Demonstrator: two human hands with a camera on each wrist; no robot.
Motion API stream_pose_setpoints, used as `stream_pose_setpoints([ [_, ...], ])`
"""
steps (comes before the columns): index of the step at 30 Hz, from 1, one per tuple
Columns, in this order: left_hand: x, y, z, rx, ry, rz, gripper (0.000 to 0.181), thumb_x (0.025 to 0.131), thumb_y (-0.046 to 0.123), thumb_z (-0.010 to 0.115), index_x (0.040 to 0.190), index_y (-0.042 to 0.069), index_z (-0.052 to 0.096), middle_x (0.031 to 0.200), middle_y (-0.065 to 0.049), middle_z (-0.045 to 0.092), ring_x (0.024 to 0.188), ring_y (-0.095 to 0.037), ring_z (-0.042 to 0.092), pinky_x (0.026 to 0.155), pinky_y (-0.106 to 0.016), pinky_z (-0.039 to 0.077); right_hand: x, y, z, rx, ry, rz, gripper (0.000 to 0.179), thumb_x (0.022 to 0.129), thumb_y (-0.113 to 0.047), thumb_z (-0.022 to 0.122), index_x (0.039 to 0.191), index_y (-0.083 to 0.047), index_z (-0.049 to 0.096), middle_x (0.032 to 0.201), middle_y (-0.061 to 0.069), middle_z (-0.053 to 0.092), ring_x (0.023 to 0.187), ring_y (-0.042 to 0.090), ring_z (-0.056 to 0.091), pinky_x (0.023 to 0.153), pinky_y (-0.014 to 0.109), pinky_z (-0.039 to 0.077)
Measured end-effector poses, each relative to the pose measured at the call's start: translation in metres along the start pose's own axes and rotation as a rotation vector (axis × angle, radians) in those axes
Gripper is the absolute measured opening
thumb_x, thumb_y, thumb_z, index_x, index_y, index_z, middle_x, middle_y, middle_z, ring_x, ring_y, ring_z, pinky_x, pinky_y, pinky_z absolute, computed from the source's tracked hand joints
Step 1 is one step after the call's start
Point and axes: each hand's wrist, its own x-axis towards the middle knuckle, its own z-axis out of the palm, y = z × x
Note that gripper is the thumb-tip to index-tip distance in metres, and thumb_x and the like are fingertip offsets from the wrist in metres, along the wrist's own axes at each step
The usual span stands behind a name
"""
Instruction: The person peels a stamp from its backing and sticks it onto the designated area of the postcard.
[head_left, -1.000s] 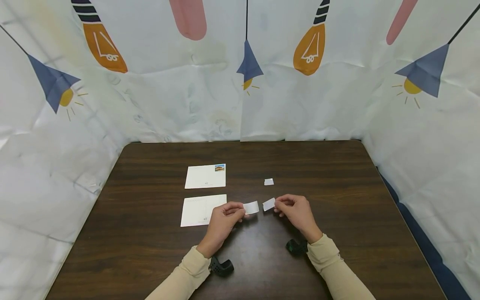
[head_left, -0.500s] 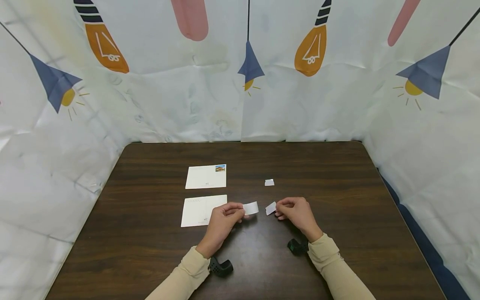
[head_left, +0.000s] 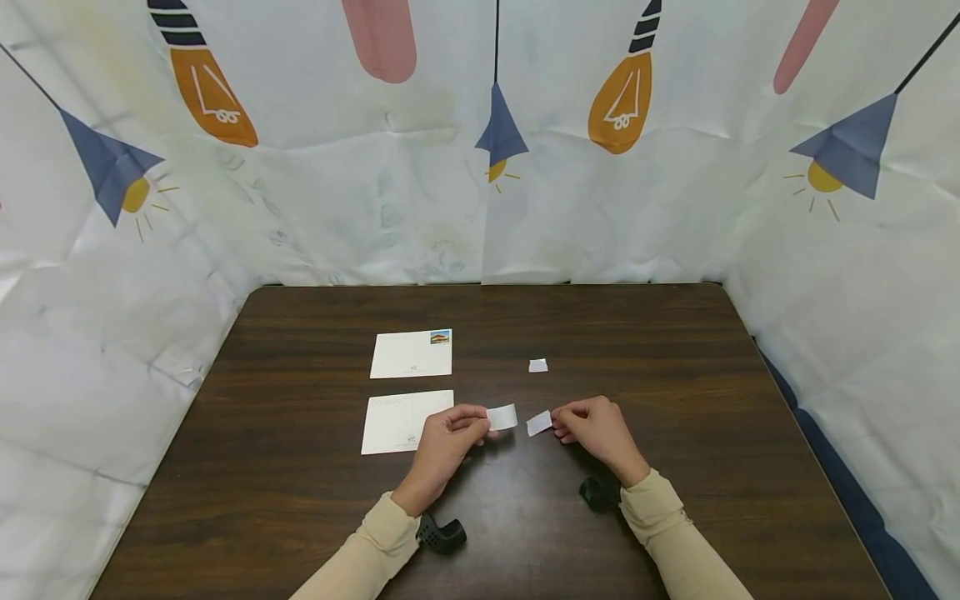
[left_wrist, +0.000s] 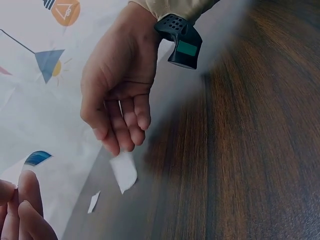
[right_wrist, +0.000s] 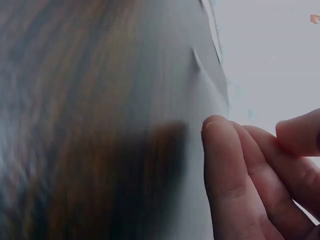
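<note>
My left hand point(head_left: 444, 446) pinches a small stamp point(head_left: 502, 417), white on top, at its left end; in the left wrist view a blue picture shows on its other face. Opposite it, my right hand point(head_left: 602, 432) holds a white paper slip point(head_left: 538, 423) at the fingertips, a short gap from the stamp. In the left wrist view this slip point(left_wrist: 124, 172) hangs below the right fingers. A blank postcard point(head_left: 393, 422) lies partly behind the left hand. The right wrist view shows the right fingers point(right_wrist: 222, 160), while the slip cannot be made out there.
Farther back on the dark wooden table point(head_left: 300, 500) lies a second postcard point(head_left: 405, 356) with a picture stamp point(head_left: 440, 337) in its upper right corner. A small white paper piece point(head_left: 537, 365) sits beyond the hands. Patterned white cloth point(head_left: 360, 192) surrounds the table.
My right hand has shifted slightly right and toward me with its slip, which first turned, then swung back to the left. My left hand stays in place.
</note>
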Motion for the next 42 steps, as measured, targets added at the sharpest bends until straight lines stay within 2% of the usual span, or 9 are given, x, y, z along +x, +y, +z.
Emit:
stream_pose_setpoints([
  [5,0.000,0.002,0.000,0.000,-0.006,0.008,0.019,0.096,0.012,0.072,0.110,0.001,0.073,0.093,-0.008,0.080,0.087,-0.015,0.077,0.075,-0.023,0.059,-0.003,-0.001,-0.003,-0.125,0.026,-0.063,0.020,0.096,-0.016,0.066,0.095,-0.009,0.084,0.081,0.004,0.080,0.066,0.008,0.074,0.063,0.024,0.062],
  [9,0.000,0.003,0.000,-0.004,-0.011,0.008,0.018,0.096,0.012,0.072,0.110,0.001,0.073,0.093,-0.008,0.080,0.089,-0.019,0.077,0.075,-0.024,0.059,-0.006,-0.003,-0.004,-0.183,0.057,-0.153,0.012,0.094,-0.020,0.073,0.096,-0.015,0.083,0.079,-0.001,0.079,0.066,0.005,0.072,0.061,0.022,0.059],
  [13,0.000,0.005,0.001,-0.013,-0.018,0.010,0.016,0.096,0.011,0.071,0.109,0.001,0.073,0.091,-0.005,0.079,0.090,-0.020,0.077,0.078,-0.027,0.061,-0.011,-0.006,-0.002,-0.188,0.121,-0.295,0.010,0.090,-0.018,0.078,0.099,-0.015,0.082,0.084,-0.003,0.080,0.070,0.004,0.070,0.064,0.021,0.056],
  [16,-0.001,0.006,0.000,-0.021,-0.028,0.009,0.017,0.096,0.010,0.071,0.110,0.000,0.072,0.092,-0.006,0.078,0.089,-0.019,0.077,0.079,-0.027,0.061,-0.013,-0.009,0.000,-0.161,0.170,-0.410,0.011,0.088,-0.013,0.081,0.098,-0.012,0.082,0.089,-0.002,0.081,0.075,0.002,0.071,0.069,0.022,0.060],
  [23,-0.001,0.009,0.000,-0.047,-0.051,0.004,0.021,0.096,0.011,0.071,0.112,-0.003,0.070,0.093,-0.007,0.078,0.087,-0.014,0.076,0.077,-0.022,0.059,-0.015,-0.010,0.009,-0.174,0.206,-0.692,0.018,0.082,-0.001,0.084,0.098,-0.008,0.080,0.089,-0.002,0.078,0.075,0.006,0.069,0.068,0.027,0.063],
  [30,-0.002,0.010,-0.001,-0.075,-0.072,0.003,0.022,0.097,0.010,0.069,0.113,-0.005,0.068,0.087,0.000,0.076,0.085,-0.013,0.075,0.079,-0.024,0.060,-0.014,-0.013,0.015,-0.372,0.275,-1.005,0.027,0.075,0.001,0.087,0.098,-0.007,0.077,0.092,0.002,0.074,0.074,0.016,0.067,0.063,0.026,0.057],
  [35,-0.003,0.010,-0.001,-0.102,-0.087,0.003,0.023,0.097,0.010,0.069,0.114,-0.006,0.067,0.085,0.003,0.075,0.084,-0.011,0.075,0.077,-0.022,0.060,-0.013,-0.016,0.017,-0.559,0.315,-1.156,0.027,0.073,-0.003,0.089,0.096,-0.009,0.076,0.095,0.002,0.070,0.083,0.014,0.067,0.072,0.026,0.057],
  [38,-0.003,0.009,-0.001,-0.114,-0.088,-0.001,0.023,0.097,0.010,0.069,0.113,-0.006,0.067,0.084,0.004,0.075,0.084,-0.011,0.075,0.076,-0.021,0.060,-0.011,-0.016,0.017,-0.644,0.323,-1.223,0.022,0.078,-0.007,0.085,0.096,-0.011,0.074,0.096,0.002,0.069,0.087,0.016,0.065,0.076,0.030,0.057],
  [42,-0.003,0.007,-0.001,-0.124,-0.089,-0.012,0.022,0.097,0.010,0.069,0.113,-0.006,0.067,0.084,0.004,0.075,0.084,-0.011,0.075,0.075,-0.020,0.059,-0.009,-0.018,0.018,-0.684,0.335,-1.304,0.006,0.090,-0.008,0.072,0.094,-0.012,0.071,0.095,0.002,0.068,0.089,0.018,0.063,0.078,0.033,0.056],
])
